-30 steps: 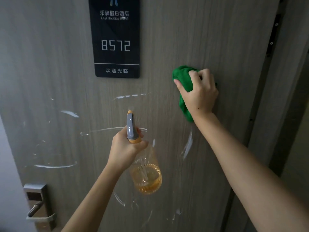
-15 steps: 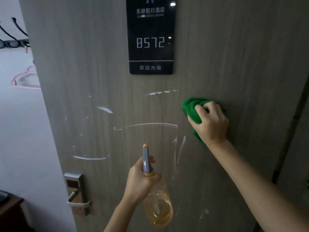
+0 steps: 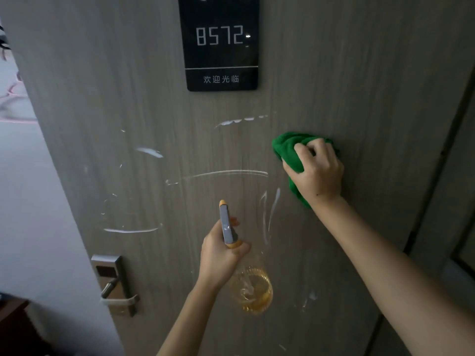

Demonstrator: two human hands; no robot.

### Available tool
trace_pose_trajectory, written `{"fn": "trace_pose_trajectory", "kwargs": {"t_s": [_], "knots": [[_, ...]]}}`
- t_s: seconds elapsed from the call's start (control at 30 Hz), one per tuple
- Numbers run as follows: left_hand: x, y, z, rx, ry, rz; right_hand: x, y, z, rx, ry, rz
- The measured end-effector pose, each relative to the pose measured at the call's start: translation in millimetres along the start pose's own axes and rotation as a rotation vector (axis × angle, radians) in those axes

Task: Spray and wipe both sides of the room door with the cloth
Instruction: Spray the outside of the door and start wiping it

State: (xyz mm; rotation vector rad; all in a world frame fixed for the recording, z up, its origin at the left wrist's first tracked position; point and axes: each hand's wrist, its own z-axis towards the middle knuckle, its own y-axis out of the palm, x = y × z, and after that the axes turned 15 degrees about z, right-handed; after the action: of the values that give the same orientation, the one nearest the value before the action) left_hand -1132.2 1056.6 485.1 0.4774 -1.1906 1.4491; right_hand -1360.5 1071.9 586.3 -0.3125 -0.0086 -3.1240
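The grey wood-grain room door (image 3: 128,86) fills the view, marked with white foam streaks (image 3: 226,173) across its middle. My right hand (image 3: 317,173) grips a bunched green cloth (image 3: 285,147) and presses it flat against the door, right of the streaks. My left hand (image 3: 221,258) holds a clear spray bottle (image 3: 250,289) by its neck, lower and nearer to me; the bottle has a grey and orange nozzle pointing up at the door and amber liquid in its base.
A black room number plate (image 3: 221,42) reading 8572 is fixed above the cloth. A metal lock plate with a lever handle (image 3: 115,283) sits at the door's lower left edge. The door frame (image 3: 437,188) runs down the right; a pale wall (image 3: 33,201) lies left.
My right hand has slid the cloth down the door, from level with the number plate's bottom edge to well below it. The view shifted left, and my left hand with the bottle dropped lower in it.
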Motion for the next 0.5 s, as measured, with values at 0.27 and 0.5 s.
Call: {"fn": "trace_pose_trajectory", "kwargs": {"t_s": [0.27, 0.5], "knots": [[-22, -46, 12, 0.126, -0.025, 0.005, -5, -3, 1, -0.024, 0.044, -0.004], [-22, -105, 26, 0.247, 0.018, -0.063, -7, -1, 0, -0.018, 0.091, -0.009]]}}
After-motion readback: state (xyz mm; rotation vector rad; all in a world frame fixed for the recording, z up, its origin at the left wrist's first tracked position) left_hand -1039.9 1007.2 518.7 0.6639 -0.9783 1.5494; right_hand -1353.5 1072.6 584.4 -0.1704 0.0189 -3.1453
